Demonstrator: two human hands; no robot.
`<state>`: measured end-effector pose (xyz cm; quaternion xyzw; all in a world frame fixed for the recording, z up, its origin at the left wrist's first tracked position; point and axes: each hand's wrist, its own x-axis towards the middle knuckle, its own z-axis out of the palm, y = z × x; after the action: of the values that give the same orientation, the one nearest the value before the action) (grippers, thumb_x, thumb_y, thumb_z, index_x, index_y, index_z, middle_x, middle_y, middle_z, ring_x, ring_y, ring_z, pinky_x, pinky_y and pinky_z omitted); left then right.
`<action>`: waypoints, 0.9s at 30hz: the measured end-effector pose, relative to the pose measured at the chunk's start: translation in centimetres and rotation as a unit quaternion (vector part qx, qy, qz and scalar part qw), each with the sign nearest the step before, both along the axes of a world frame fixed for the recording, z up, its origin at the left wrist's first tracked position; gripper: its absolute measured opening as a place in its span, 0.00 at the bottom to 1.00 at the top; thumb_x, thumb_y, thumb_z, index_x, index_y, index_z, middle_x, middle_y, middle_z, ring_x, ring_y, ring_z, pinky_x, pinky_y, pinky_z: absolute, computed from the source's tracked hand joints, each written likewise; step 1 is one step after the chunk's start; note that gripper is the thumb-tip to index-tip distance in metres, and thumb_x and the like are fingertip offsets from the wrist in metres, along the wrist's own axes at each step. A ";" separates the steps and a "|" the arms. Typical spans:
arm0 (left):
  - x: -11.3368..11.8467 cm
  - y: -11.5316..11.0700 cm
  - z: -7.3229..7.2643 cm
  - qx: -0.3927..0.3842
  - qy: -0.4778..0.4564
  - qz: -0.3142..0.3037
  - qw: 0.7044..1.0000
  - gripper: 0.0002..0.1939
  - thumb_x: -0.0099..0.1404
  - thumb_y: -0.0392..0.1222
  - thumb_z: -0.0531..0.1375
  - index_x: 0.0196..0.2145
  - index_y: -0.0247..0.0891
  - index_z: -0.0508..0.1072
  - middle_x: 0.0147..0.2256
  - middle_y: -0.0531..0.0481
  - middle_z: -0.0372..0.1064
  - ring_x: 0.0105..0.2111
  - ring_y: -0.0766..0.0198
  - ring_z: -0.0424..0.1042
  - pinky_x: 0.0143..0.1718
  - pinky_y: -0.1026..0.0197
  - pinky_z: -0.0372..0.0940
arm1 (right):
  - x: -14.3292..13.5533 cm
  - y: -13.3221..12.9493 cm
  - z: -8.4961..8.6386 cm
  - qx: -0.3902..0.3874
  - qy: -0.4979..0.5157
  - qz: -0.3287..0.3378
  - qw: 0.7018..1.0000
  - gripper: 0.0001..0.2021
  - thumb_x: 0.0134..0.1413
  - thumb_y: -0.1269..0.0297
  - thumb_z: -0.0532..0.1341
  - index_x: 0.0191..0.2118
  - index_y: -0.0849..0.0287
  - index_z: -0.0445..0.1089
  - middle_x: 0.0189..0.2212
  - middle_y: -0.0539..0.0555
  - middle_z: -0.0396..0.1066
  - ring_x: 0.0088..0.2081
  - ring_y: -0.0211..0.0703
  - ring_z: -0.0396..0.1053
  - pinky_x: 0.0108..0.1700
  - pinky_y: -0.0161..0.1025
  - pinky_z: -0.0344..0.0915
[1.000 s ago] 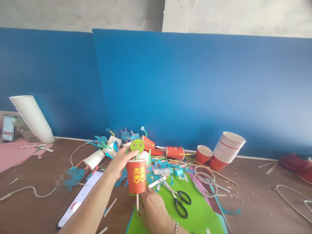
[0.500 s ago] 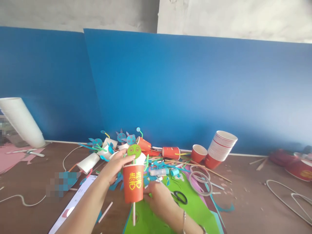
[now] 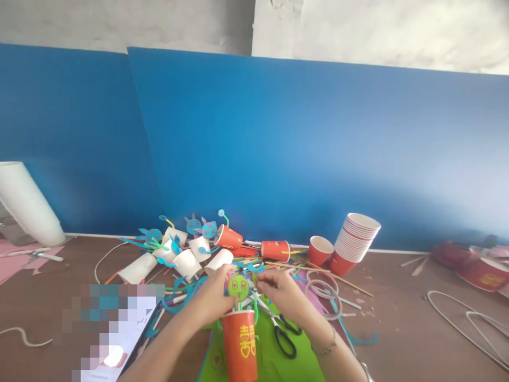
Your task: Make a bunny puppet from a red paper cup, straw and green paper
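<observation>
A red paper cup (image 3: 240, 345) with yellow characters stands upright low in the middle. Above its rim is a round green paper face (image 3: 238, 287) with pink heart eyes. My left hand (image 3: 217, 294) pinches the face at its left edge, thumb near the cup's rim. Just right of the face, my right hand (image 3: 274, 284) has thumb and forefinger closed on a small yellow-green paper piece (image 3: 254, 278). Black-handled scissors (image 3: 284, 339) lie on green paper (image 3: 292, 366) below my right hand.
White cups (image 3: 187, 264) with blue paper animal faces lie behind at the left. Red cups (image 3: 275, 250) and a tall cup stack (image 3: 356, 241) are at the back. Tape rings (image 3: 324, 292) lie to the right, a phone (image 3: 137, 323) at the lower left.
The red cup and green face have moved right and down with my left hand. My right hand has risen from the green paper to beside the face, uncovering the scissors.
</observation>
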<state>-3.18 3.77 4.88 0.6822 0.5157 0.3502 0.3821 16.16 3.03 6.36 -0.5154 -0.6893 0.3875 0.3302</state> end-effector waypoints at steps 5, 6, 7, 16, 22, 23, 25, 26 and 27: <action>1.1 -0.6 1.5 0.002 -0.069 -0.049 0.996 0.13 0.55 0.41 0.58 0.40 0.39 0.73 0.42 0.47 0.72 0.44 0.54 0.69 0.45 0.59 0.62 | -2.1 -1.3 -0.3 0.066 0.031 -0.014 0.997 0.22 0.51 0.72 0.55 0.54 0.58 0.61 0.26 0.47 0.68 0.28 0.38 0.64 0.30 0.33 0.58; 1.3 -0.6 1.5 -0.025 -0.084 -0.055 0.995 0.11 0.57 0.42 0.57 0.37 0.38 0.73 0.37 0.47 0.73 0.40 0.56 0.70 0.41 0.60 0.63 | -2.4 -1.5 -0.2 0.080 0.024 -0.008 0.996 0.22 0.52 0.71 0.55 0.55 0.58 0.60 0.27 0.48 0.68 0.28 0.38 0.65 0.30 0.33 0.59; 1.5 -0.5 1.4 -0.043 -0.098 -0.050 0.993 0.10 0.57 0.44 0.57 0.33 0.37 0.74 0.34 0.48 0.73 0.36 0.57 0.70 0.38 0.60 0.63 | -2.5 -1.6 -0.1 0.089 0.010 -0.001 0.996 0.22 0.53 0.71 0.54 0.55 0.57 0.59 0.27 0.48 0.69 0.29 0.38 0.66 0.31 0.33 0.59; 1.6 -0.1 0.3 -0.098 -0.195 -0.003 0.976 0.15 0.53 0.53 0.61 0.25 0.37 0.69 0.24 0.51 0.70 0.24 0.64 0.65 0.27 0.64 0.58 | 5.8 -0.1 1.7 -0.046 -0.473 -0.115 0.873 0.07 0.48 0.72 0.56 0.30 0.65 0.72 0.30 0.65 0.75 0.34 0.56 0.73 0.33 0.44 0.64; 1.6 -0.2 0.5 -0.078 -0.160 -0.010 0.984 0.15 0.55 0.53 0.60 0.28 0.37 0.71 0.25 0.52 0.70 0.25 0.63 0.66 0.28 0.64 0.58 | 8.7 1.2 -0.7 -0.076 -0.515 -0.108 0.847 0.09 0.37 0.82 0.59 0.27 0.65 0.73 0.30 0.66 0.75 0.35 0.56 0.74 0.34 0.42 0.65; 1.6 -0.3 0.5 -0.069 -0.150 -0.015 0.986 0.15 0.57 0.53 0.59 0.29 0.37 0.71 0.25 0.52 0.69 0.26 0.63 0.66 0.28 0.64 0.58 | 8.6 1.3 -1.0 -0.074 -0.518 -0.108 0.845 0.09 0.37 0.82 0.59 0.25 0.65 0.73 0.29 0.66 0.75 0.35 0.56 0.74 0.34 0.42 0.65; 1.6 -0.5 0.6 -0.048 -0.128 -0.023 0.990 0.14 0.59 0.52 0.57 0.28 0.37 0.71 0.25 0.53 0.69 0.26 0.63 0.65 0.29 0.64 0.58 | 8.3 1.5 -1.4 -0.065 -0.519 -0.110 0.845 0.09 0.40 0.81 0.58 0.24 0.63 0.72 0.29 0.65 0.75 0.35 0.56 0.74 0.34 0.44 0.65; 1.6 -0.6 0.7 -0.038 -0.116 -0.023 0.992 0.14 0.60 0.51 0.56 0.28 0.37 0.71 0.25 0.53 0.68 0.26 0.63 0.65 0.30 0.63 0.59 | 8.2 1.5 -1.4 -0.058 -0.517 -0.110 0.847 0.08 0.40 0.80 0.58 0.23 0.62 0.71 0.28 0.64 0.75 0.34 0.55 0.74 0.33 0.43 0.64; 1.6 -0.7 0.9 -0.028 -0.104 -0.023 0.994 0.13 0.61 0.50 0.56 0.27 0.38 0.71 0.25 0.53 0.68 0.27 0.63 0.66 0.31 0.63 0.59 | 8.1 1.6 -1.5 -0.052 -0.514 -0.109 0.849 0.08 0.41 0.79 0.58 0.22 0.61 0.70 0.27 0.62 0.75 0.33 0.53 0.74 0.33 0.43 0.64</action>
<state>-1.54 3.09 5.75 0.6429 0.4673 0.3957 0.4601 24.24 4.61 4.89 -0.7293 -0.6788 0.0637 -0.0579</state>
